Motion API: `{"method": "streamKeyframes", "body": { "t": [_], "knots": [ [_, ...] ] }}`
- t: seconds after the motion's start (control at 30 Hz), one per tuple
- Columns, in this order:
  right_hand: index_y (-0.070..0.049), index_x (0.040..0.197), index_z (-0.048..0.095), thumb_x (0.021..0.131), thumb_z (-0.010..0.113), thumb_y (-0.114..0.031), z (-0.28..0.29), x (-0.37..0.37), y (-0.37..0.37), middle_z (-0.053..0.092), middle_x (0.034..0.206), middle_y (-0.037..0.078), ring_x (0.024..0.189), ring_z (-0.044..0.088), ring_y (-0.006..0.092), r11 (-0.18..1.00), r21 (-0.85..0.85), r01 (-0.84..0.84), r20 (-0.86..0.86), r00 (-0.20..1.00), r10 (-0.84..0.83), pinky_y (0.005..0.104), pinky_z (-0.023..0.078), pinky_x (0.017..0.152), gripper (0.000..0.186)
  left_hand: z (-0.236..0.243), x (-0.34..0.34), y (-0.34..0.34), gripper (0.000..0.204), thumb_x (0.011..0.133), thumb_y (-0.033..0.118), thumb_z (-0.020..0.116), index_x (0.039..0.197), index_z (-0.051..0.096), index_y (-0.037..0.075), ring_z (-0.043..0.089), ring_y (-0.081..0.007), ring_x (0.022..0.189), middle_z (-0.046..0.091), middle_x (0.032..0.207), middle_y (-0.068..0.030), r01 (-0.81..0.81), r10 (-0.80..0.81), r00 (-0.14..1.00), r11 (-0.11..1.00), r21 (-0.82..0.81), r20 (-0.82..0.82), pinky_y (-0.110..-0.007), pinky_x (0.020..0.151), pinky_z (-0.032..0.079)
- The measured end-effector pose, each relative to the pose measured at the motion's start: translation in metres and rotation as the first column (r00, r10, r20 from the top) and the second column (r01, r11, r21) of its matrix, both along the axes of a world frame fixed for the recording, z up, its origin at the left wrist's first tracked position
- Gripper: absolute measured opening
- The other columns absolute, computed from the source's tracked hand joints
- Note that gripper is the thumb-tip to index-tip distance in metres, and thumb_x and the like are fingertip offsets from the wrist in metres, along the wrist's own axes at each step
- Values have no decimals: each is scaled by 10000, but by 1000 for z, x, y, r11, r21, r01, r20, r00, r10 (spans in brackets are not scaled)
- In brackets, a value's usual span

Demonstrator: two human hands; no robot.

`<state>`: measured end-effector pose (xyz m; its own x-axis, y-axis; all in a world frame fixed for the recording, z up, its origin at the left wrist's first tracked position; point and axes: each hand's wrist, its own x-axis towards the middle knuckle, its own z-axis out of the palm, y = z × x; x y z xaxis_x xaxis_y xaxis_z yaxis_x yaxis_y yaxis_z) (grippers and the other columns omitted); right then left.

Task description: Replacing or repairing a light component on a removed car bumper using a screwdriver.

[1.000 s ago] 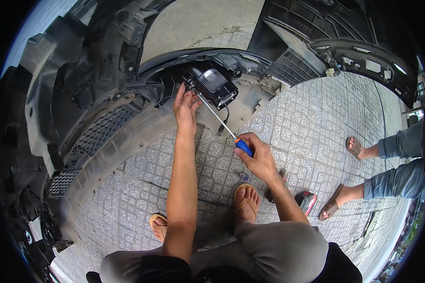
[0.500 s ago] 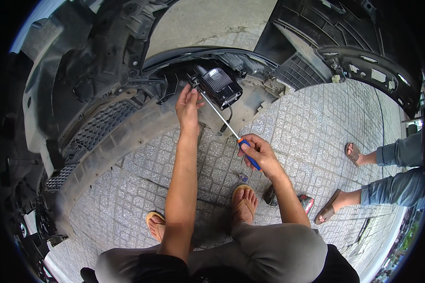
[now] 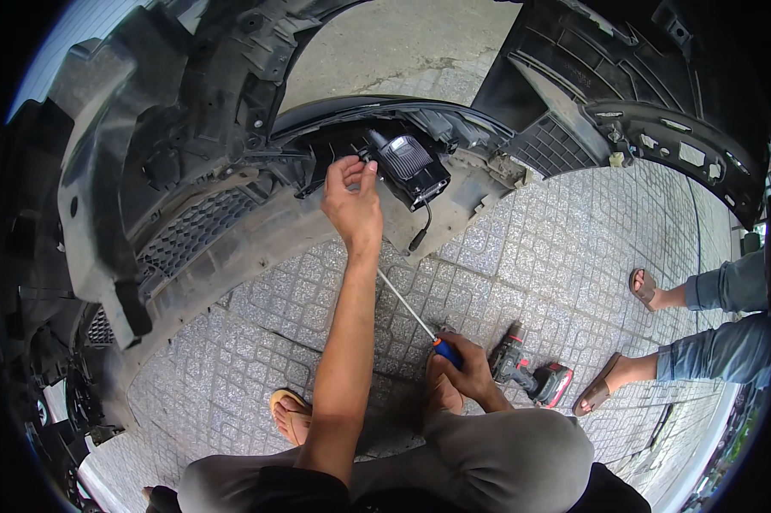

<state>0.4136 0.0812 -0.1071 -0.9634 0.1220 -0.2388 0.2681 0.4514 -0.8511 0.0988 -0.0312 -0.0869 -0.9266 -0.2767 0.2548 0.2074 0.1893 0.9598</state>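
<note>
With my right hand [image 3: 468,369], low over my foot, I grip the blue-and-orange handle of a screwdriver [image 3: 409,309]. Its long steel shaft slants up to the left, and its tip is hidden by my left forearm. My left hand [image 3: 351,198] is raised to the bumper [image 3: 479,181], its fingertips pinched at a small dark part I cannot make out. Just right of those fingers sits a black finned box [image 3: 413,162], fixed inside the bumper. From its lower edge hangs a short black cable [image 3: 420,236] ending in a plug.
A cordless drill [image 3: 514,361] with a red-and-black battery lies on the paving [image 3: 548,256] right of my right hand. Another person's sandalled feet [image 3: 597,392] stand farther right. More black plastic car panels [image 3: 659,150] rise at the far right, and a honeycomb grille [image 3: 199,224] lies left.
My right hand has drawn the screwdriver down and back, away from the part beside the finned box. My left hand stays up there, its fingers now drawn together. The drill has come into fuller view.
</note>
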Motion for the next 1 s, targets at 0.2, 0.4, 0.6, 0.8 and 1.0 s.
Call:
{"method": "streamKeyframes", "body": {
  "t": [0.2,0.4,0.6,0.8,1.0],
  "knots": [
    [-76,1250,620,881,759,-239,-36,22,-15,697,1112,179,1047,679,395,980,136,-147,-119,979,163,467,541,909,426,-5,-6,-23,240,892,72,753,1130,717,63,682,-175,810,693,945,-75,-6,-19,991,983,-183,-132,-284,668,533],
    [-98,1231,634,855,779,-266,-32,17,-18,700,1108,152,1042,675,389,953,179,-244,-18,968,251,475,527,902,436,-11,-16,-7,233,858,71,756,1084,703,59,671,-293,818,653,952,-113,-26,-54,939,973,-228,-339,-383,712,541],
    [-110,1231,640,839,788,-241,-40,15,-29,695,1058,155,1010,658,392,867,269,-419,-28,896,442,512,517,867,439,-7,-6,-26,223,859,140,755,1062,687,81,636,-303,918,601,983,-75,-96,-33,928,942,-323,-372,-418,784,536],
    [-80,1208,629,827,789,-226,-46,20,-24,660,1022,183,983,622,426,857,271,-439,-103,872,479,524,508,838,439,-3,7,-15,261,878,101,725,1128,664,58,643,-331,934,596,1036,-96,-26,-29,961,981,-192,-275,-438,816,547],
    [-90,1156,629,808,774,-250,-35,6,-28,625,1024,155,984,588,402,828,368,-423,-162,848,505,517,472,869,410,10,20,-37,438,878,113,719,1289,576,63,605,-350,1039,548,1156,-131,88,-140,972,961,-262,-188,-453,899,525]
  ]
}}
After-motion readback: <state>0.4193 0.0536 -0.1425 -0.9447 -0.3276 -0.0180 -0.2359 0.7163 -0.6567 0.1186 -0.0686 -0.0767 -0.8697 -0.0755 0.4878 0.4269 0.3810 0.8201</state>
